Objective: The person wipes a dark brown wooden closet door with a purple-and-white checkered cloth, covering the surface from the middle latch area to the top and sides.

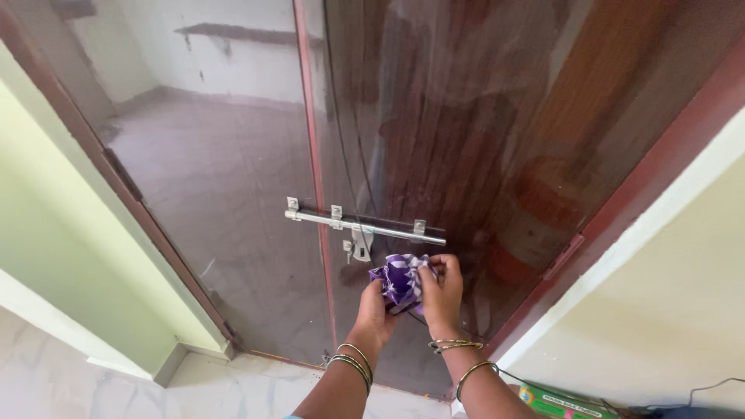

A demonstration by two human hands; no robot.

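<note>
A crumpled purple-and-white cloth is gripped between both my hands in front of a tinted glass double door. My left hand holds it from below and the left side. My right hand clasps it from the right, fingers curled over the top. Both wrists wear thin metal bangles. Just above the cloth, a silver sliding bolt latch spans the two door leaves, with a hasp hanging beneath it.
The door has a dark red frame with hinges on both sides. Pale green wall stands at left, cream wall at right. A green box and a dark cable lie on the floor at lower right.
</note>
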